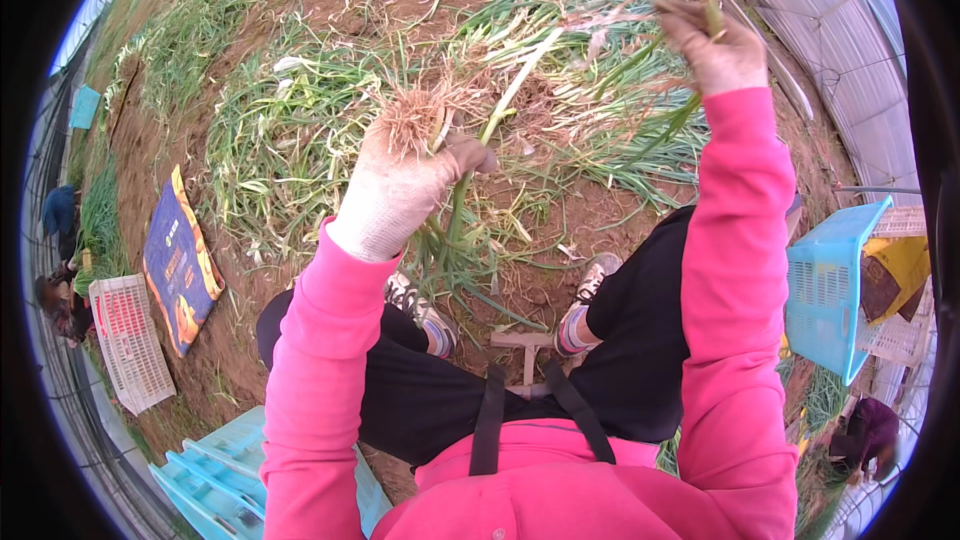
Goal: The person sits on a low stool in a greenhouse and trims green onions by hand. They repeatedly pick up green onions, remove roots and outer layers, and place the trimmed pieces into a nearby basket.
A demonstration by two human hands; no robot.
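My left hand (401,184), in a whitish knit glove with dirty fingertips, grips a small bunch of green onions. Their brown roots (420,114) stick up over the fist, and green leaves (450,251) hang below it. One pale stalk (521,82) slants up and right from the thumb. Farther out at the upper right, my gloved right hand (716,52) is closed on a green onion, roots upward and slightly blurred. Beneath and between the hands lies a heap of green onions (562,4) with white stems. Loose leaves and peelings (292,142) cover the soil at left.
Light-blue plastic crates stand at right (821,277) and lower left (217,480). A white crate (131,341) and a printed blue bag (176,262) lie left. Plastic sheeting (847,37) borders the right. Other people appear at left (64,300) and lower right (874,431).
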